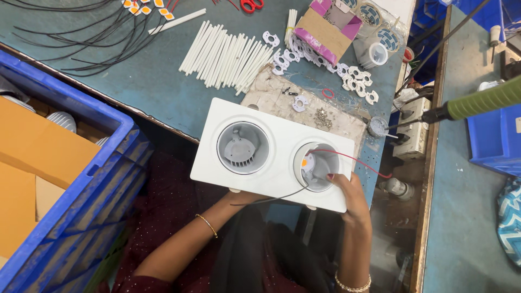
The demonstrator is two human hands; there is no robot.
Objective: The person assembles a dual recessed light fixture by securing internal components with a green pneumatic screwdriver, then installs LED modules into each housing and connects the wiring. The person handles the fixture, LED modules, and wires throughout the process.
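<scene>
Holding the white twin-cup lamp housing (271, 154) over my lap at the near edge of the counter (157, 87), I have both hands on it. My left hand (239, 196) is tucked under its near long side, mostly hidden, so I cannot tell how its fingers sit. My right hand (347, 192) grips the right end, fingertips curled over the rim of the right cup (317, 167) and pressing there. Inside that cup a small orange-and-white part (305, 163) shows. A red wire (358, 161) runs out of the cup to the right, and a black wire (271, 199) trails out across the near side of the housing. The left cup (243, 147) shows grey fins inside. Beyond the housing lie a row of white tubes (228, 54), scattered white ring pieces (355, 76) and a small heap of screws (323, 118). A blue crate (103, 179) stands to my left.
</scene>
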